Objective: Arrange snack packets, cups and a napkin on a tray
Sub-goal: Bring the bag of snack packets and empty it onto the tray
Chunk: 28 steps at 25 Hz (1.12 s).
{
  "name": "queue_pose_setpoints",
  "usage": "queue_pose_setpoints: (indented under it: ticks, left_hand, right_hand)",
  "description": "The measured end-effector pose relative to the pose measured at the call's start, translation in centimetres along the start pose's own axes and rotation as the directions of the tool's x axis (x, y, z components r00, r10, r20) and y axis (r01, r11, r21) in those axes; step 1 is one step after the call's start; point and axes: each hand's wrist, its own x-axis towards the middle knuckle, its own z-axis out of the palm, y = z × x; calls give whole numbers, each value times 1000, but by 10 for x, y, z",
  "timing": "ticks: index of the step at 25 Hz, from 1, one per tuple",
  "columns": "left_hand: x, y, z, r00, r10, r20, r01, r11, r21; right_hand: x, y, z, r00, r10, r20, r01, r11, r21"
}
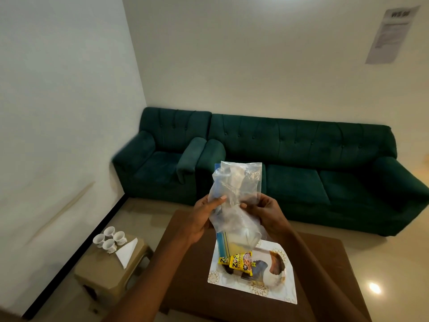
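Note:
A clear plastic bag [234, 196] hangs between both hands above the brown table. My left hand [204, 217] grips its left side and my right hand [267, 212] pinches its right side. Something pale sits in the bag's bottom, over the white patterned tray [285, 291]. Two yellow snack packets [239, 263] lie on the tray's near-left part. Several white cups [110, 238] and a folded white napkin [126, 252] rest on a small stool at the left.
The brown table [185, 275] stands in front of me. A beige plastic stool [111, 273] sits to its left by the wall. A dark green sofa [301, 173] and matching armchair [160, 163] line the far wall.

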Motion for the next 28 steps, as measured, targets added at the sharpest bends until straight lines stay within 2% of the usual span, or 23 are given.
queue_pose_setpoints:
  ticks: [5,9,11,13,15,17,19,21,23,25,28]
  left_hand:
    - [14,28,-3,997,53,53,-59,993,105]
    - [19,45,-8,987,79,138,-107,972,208]
    - [20,47,-6,984,68,166,-100,976,193]
    - [18,49,-1,987,47,152,-60,995,84]
    - [12,46,4,990,0,140,23,986,-165]
    - [4,31,8,981,-33,189,118,882,-457]
    - [-6,7,20,965,-33,261,183,797,-575]
    - [-11,-12,40,953,-12,302,191,799,-571]
    - [-10,-13,56,954,40,297,134,829,-543]
    - [-4,-2,66,957,112,267,42,860,-509]
    - [5,9,75,985,96,146,-41,939,-340]
  right_hand:
    - [9,-19,2,998,67,-10,-67,997,-34]
    - [17,-34,2,999,-25,20,26,999,-45]
    - [20,-33,3,1000,0,-22,-1,999,-42]
    - [19,-31,5,997,37,-68,-38,999,-13]
    - [16,-33,11,990,33,-138,-23,997,74]
    - [16,-36,17,963,-29,-269,77,983,169]
    - [16,-35,21,900,-142,-411,218,965,143]
    - [12,-31,25,820,-275,-502,301,953,-30]
    - [4,-21,27,749,-486,-450,352,868,-351]
    - [-7,-8,26,729,-625,-279,339,684,-646]
    - [-21,8,29,747,-661,-70,220,345,-913]
